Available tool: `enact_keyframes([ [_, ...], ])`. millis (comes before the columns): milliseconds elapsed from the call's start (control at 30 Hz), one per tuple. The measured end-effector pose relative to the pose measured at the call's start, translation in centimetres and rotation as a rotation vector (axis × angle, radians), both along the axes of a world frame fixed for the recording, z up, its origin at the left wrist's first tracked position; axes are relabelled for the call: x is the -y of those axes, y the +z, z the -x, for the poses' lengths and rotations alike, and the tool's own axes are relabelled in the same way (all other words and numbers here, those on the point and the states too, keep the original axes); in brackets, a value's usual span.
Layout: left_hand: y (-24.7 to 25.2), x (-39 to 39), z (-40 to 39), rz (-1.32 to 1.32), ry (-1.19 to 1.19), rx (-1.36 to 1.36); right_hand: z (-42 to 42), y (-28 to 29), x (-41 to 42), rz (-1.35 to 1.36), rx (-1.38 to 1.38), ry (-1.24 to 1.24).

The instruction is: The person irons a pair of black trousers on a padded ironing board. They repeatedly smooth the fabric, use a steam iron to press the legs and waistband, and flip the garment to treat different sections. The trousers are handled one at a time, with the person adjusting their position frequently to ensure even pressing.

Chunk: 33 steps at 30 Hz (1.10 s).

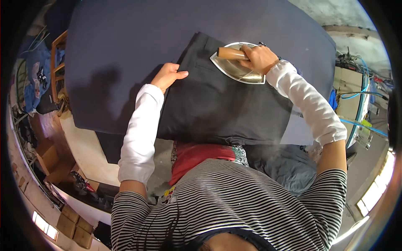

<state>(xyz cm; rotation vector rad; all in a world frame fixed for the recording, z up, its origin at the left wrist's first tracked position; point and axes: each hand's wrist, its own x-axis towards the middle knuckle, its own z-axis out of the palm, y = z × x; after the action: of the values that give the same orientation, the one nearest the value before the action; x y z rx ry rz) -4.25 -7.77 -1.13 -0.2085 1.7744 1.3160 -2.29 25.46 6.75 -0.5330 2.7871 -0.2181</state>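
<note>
Black trousers (201, 103) lie folded on a dark padded pressing table (132, 28), with the waistband end pointing away from me. My right hand (259, 58) is wrapped around the wooden handle (230, 54) of a metal clothes iron (241, 72). The iron rests on the right part of the upper trousers, its tip pointing left. At the left edge of the trousers, my left hand (169, 75) pinches the cloth, thumb on top; the fingertips are partly hidden. White sleeve covers (141, 122) run along both my forearms.
A heap of dark grey cloth (282, 166) hangs below the table's front edge at right. Blue hoses (361, 94) and a pale cabinet (347, 81) stand to the right. At left are a wooden frame (56, 69), denim garments (33, 78) and cardboard boxes (48, 157).
</note>
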Motion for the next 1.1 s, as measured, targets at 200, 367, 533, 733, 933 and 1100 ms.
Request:
enact_keyframes([
  [200, -0.9, 1.0, -0.4, -0.272, 0.04, 0.008, -1.8, -0.5, 0.9, -0.057, -0.106, -0.041],
  [367, -0.8, 0.6, -0.7, -0.331, 0.175, 0.119, -1.4, -0.4, 0.5, -0.013, -0.138, -0.027],
  [533, -5.2, 0.4, 0.5, -0.11, 0.226, 0.01, -3.3, 2.9, 1.6, 0.068, 0.006, -0.163],
  [733, -2.5, -0.3, 0.5, -0.278, 0.278, 0.058, -9.5, -0.1, 1.2, 0.127, 0.058, -0.221],
  [933, -2.0, 0.2, 0.1, -0.399, 0.255, 0.057, -10.5, -0.8, 1.9, -0.031, -0.019, -0.271],
  [1100, 5.0, -0.9, -1.4, -0.225, 0.23, -0.044, -11.0, -1.2, 1.5, -0.044, -0.055, -0.279],
])
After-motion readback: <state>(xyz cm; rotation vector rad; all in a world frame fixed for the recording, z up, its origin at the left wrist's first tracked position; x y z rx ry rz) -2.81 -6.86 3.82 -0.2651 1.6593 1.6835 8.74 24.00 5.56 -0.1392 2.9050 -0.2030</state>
